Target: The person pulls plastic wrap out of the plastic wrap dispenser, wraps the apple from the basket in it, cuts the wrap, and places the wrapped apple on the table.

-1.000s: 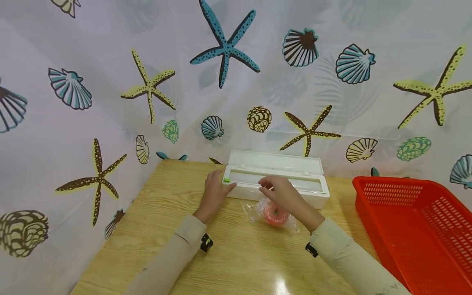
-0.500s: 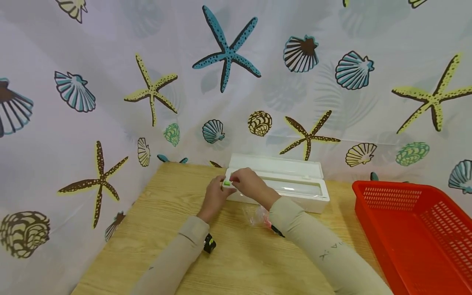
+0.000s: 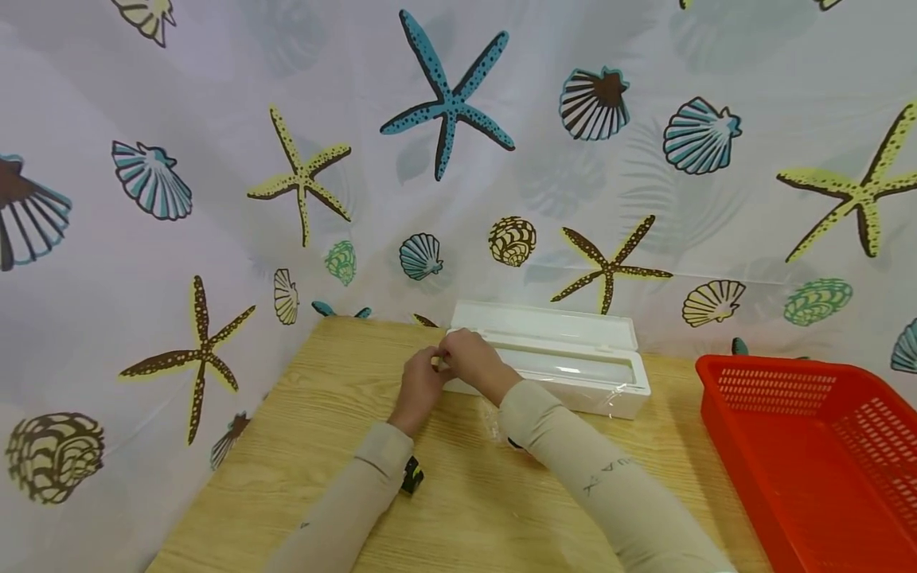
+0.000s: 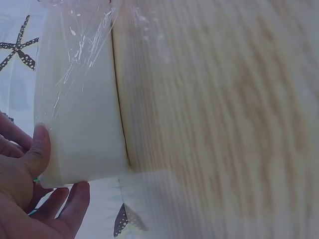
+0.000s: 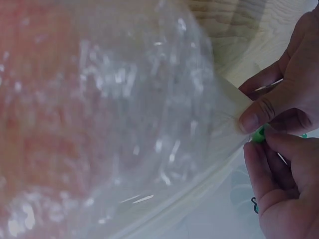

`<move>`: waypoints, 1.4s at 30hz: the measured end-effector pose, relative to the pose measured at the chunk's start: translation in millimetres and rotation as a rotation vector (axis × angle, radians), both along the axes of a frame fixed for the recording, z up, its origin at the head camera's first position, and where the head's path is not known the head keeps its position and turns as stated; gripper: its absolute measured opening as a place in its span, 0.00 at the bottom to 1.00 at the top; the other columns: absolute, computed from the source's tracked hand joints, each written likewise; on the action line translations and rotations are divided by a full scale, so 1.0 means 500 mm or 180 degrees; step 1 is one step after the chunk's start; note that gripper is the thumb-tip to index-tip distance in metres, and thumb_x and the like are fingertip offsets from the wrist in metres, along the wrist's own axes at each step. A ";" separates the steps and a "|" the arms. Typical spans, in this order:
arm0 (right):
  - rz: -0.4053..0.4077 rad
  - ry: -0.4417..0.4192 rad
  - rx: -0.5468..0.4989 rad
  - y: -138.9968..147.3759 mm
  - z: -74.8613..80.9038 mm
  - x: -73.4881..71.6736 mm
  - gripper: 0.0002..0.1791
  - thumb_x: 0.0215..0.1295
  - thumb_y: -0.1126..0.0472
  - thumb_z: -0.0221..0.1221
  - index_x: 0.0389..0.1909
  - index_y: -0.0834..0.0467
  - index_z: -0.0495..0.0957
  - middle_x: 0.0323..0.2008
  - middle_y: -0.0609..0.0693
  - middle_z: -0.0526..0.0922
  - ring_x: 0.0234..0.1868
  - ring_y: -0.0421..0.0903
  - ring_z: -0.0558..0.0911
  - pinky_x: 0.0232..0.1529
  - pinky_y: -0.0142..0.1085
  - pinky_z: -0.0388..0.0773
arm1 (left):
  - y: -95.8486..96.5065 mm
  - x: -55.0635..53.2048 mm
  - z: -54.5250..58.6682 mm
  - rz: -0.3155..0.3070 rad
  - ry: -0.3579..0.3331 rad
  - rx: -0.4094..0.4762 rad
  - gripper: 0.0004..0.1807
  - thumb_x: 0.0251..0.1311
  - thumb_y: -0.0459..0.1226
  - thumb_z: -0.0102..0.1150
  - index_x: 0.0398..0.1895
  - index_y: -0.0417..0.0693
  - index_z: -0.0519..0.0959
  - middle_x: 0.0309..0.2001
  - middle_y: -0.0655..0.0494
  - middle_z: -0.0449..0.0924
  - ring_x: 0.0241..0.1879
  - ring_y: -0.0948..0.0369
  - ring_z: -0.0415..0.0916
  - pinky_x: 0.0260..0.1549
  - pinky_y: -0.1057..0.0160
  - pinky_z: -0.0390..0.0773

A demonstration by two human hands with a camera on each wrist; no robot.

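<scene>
A long white cling film dispenser (image 3: 573,396) lies at the back of the table with its lid (image 3: 544,322) raised; clear film hangs over its front. My left hand (image 3: 419,390) grips its left end, the thumb (image 4: 40,149) on the front wall and the fingers round the end. My right hand (image 3: 469,362) crosses over beside it and pinches the small green slide cutter (image 5: 258,134) at that end. A red round fruit (image 5: 45,99) in clear film fills much of the right wrist view, blurred; my right forearm mostly hides it in the head view.
A red plastic basket (image 3: 759,454) stands at the table's right side. Behind the wooden table (image 3: 344,358) hangs a white curtain (image 3: 501,159) printed with starfish and shells. Crumpled clear film (image 3: 493,422) shows beside my right sleeve.
My right hand has moved left from the dispenser's middle to its left end and taken hold of the green slide cutter. My right arm now covers the fruit. The left hand stays at the end.
</scene>
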State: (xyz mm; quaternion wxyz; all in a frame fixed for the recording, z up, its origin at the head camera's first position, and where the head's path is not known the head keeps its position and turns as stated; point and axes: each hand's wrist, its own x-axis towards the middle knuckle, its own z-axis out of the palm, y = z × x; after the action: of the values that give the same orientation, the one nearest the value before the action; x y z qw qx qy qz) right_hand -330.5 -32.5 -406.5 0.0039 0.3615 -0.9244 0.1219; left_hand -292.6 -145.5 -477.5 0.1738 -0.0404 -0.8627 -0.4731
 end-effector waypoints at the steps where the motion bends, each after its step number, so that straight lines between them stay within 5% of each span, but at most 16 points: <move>1: 0.0003 0.0028 0.0017 0.001 -0.001 -0.002 0.11 0.63 0.69 0.55 0.22 0.59 0.79 0.19 0.45 0.72 0.22 0.41 0.63 0.26 0.32 0.61 | 0.001 -0.001 -0.001 0.0012 0.0009 -0.0014 0.14 0.54 0.37 0.65 0.42 0.40 0.78 0.42 0.48 0.78 0.32 0.58 0.77 0.28 0.64 0.78; 8: 0.0074 0.0135 0.0167 0.004 -0.001 -0.014 0.09 0.61 0.68 0.59 0.22 0.57 0.81 0.21 0.45 0.76 0.24 0.40 0.70 0.29 0.32 0.70 | 0.003 -0.004 -0.004 -0.0016 0.0091 -0.0060 0.13 0.55 0.36 0.64 0.43 0.38 0.79 0.44 0.45 0.77 0.32 0.56 0.78 0.30 0.63 0.79; 23: 0.0379 0.0279 0.0226 0.014 -0.003 -0.007 0.20 0.56 0.70 0.62 0.12 0.55 0.63 0.15 0.44 0.57 0.21 0.41 0.58 0.26 0.32 0.56 | -0.002 -0.005 -0.011 0.0072 0.0166 -0.0314 0.13 0.57 0.33 0.62 0.43 0.34 0.78 0.42 0.41 0.77 0.33 0.54 0.77 0.31 0.60 0.78; 30: 0.0295 0.0091 0.0139 0.024 -0.004 -0.010 0.18 0.60 0.71 0.57 0.13 0.55 0.67 0.15 0.44 0.61 0.21 0.41 0.59 0.25 0.32 0.58 | 0.003 -0.003 -0.010 0.0050 0.0239 -0.0346 0.16 0.55 0.34 0.64 0.45 0.34 0.78 0.41 0.41 0.77 0.35 0.53 0.77 0.34 0.59 0.79; 42: 0.0333 0.0291 0.0077 0.024 -0.006 -0.009 0.20 0.57 0.74 0.56 0.12 0.54 0.65 0.15 0.44 0.63 0.22 0.42 0.61 0.26 0.33 0.60 | 0.003 -0.007 -0.009 0.0120 0.0172 -0.0393 0.15 0.55 0.34 0.63 0.44 0.34 0.78 0.43 0.40 0.77 0.39 0.52 0.77 0.37 0.58 0.78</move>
State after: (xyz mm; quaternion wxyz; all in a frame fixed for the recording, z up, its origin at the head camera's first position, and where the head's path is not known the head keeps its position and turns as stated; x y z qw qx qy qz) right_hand -335.1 -20.7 -409.3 0.0355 0.4145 -0.9045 0.0941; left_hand -295.8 -144.0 -482.2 0.2031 -0.0475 -0.8859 -0.4144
